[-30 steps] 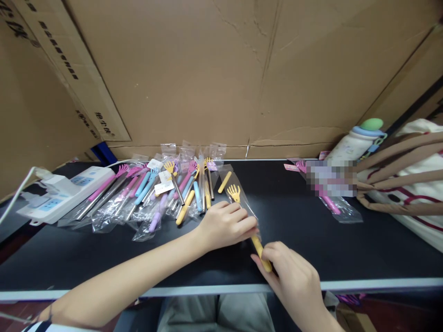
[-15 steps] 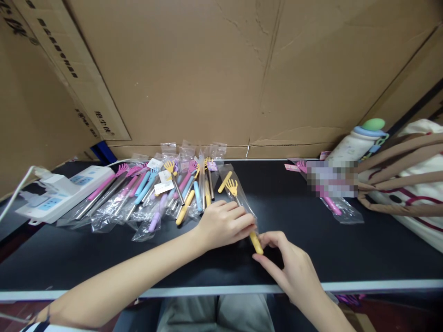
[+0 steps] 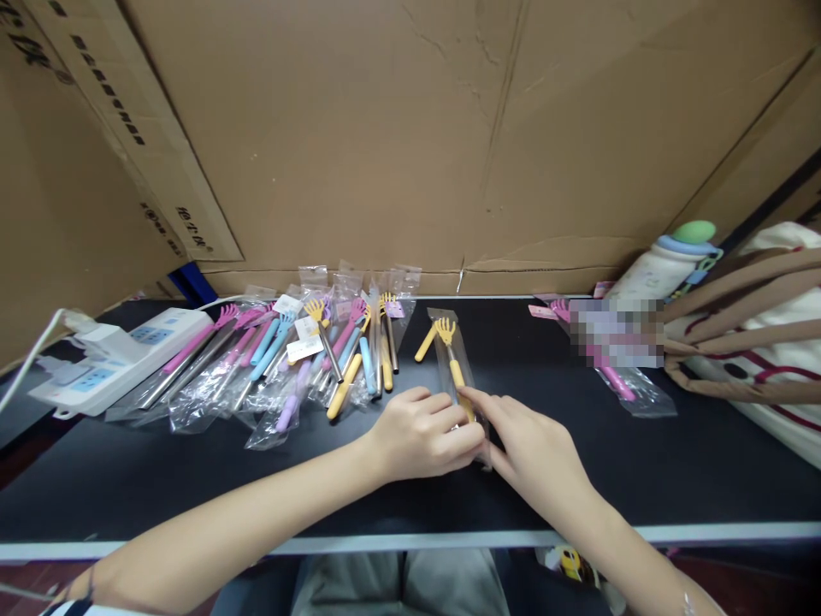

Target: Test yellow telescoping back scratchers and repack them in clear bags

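Note:
A yellow back scratcher (image 3: 457, 374), claw end away from me, lies in a narrow clear plastic bag (image 3: 442, 364) on the black table. My left hand (image 3: 423, 435) is closed over the near end of the bag and handle, its fingers curled. From the other side, my right hand (image 3: 535, 449) presses its index finger on the handle, with the thumb lower at the bag's near edge. Both hands meet there, so the handle's lower end is mostly hidden. Just left of the claw lies a short yellow stick-like piece (image 3: 424, 345).
Bagged pink, blue, purple and yellow back scratchers (image 3: 295, 351) are heaped to the left, beside a white power strip (image 3: 128, 359). On the right lie a bagged pink scratcher (image 3: 616, 381), a bottle (image 3: 664, 269) and a cloth bag (image 3: 763, 325). Cardboard (image 3: 385, 137) walls the back.
The yellow back scratcher's handle has slid away from me, up toward the claw, and the scratcher stands straighter. My right hand has moved from the handle's tip up against my left hand.

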`<action>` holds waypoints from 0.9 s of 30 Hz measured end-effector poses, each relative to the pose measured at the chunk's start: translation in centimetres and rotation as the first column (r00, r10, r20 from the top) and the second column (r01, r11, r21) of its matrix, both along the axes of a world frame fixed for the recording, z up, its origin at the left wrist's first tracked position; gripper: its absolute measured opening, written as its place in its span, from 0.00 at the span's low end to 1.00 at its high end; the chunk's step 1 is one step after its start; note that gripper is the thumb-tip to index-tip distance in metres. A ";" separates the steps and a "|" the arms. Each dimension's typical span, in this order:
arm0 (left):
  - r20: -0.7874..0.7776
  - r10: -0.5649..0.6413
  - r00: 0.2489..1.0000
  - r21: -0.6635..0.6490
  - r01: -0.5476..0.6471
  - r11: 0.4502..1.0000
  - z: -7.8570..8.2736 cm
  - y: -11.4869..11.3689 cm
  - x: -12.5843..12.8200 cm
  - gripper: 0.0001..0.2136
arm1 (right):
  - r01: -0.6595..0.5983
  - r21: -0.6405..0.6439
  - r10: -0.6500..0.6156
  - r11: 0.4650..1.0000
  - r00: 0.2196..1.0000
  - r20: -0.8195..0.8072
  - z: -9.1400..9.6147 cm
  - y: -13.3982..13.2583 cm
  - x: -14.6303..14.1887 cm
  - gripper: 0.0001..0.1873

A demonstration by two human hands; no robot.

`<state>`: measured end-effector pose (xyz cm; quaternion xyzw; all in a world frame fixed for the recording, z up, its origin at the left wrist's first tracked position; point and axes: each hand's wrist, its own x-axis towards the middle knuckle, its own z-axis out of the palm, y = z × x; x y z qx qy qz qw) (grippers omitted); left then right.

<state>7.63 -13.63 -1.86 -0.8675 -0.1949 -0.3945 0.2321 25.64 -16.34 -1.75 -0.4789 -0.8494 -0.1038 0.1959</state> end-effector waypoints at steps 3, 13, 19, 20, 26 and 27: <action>-0.005 0.001 1.000 0.003 -0.001 1.000 -0.1 0.1 -0.1 0.10 | -0.021 -0.069 0.019 0.997 0.999 -0.026 0.3 0.4 0.2 0.17; -0.013 0.025 1.000 -0.099 -0.026 0.995 -0.4 0.4 -0.3 0.09 | -0.004 -0.165 -0.014 0.986 0.994 -0.107 0.6 1.4 0.8 0.12; 0.000 -0.009 1.000 -0.366 0.008 0.931 -0.2 0.9 -0.9 0.15 | -0.034 -0.285 -0.054 0.958 0.954 -0.293 0.6 2.1 2.0 0.09; 0.032 -0.009 0.999 -0.452 0.023 0.892 -0.1 1.0 -1.0 0.16 | -0.061 -0.289 -0.043 0.955 0.939 -0.340 0.6 2.1 2.1 0.10; 0.414 0.059 0.908 -0.868 0.375 0.325 -0.2 1.5 -1.1 0.17 | -0.215 -0.168 0.102 0.962 0.856 -0.508 0.7 2.2 1.9 0.08; 0.483 0.092 0.871 -0.862 0.454 0.227 -0.5 1.7 -1.0 0.17 | -0.232 -0.143 0.128 0.962 0.848 -0.514 0.7 2.2 1.8 0.08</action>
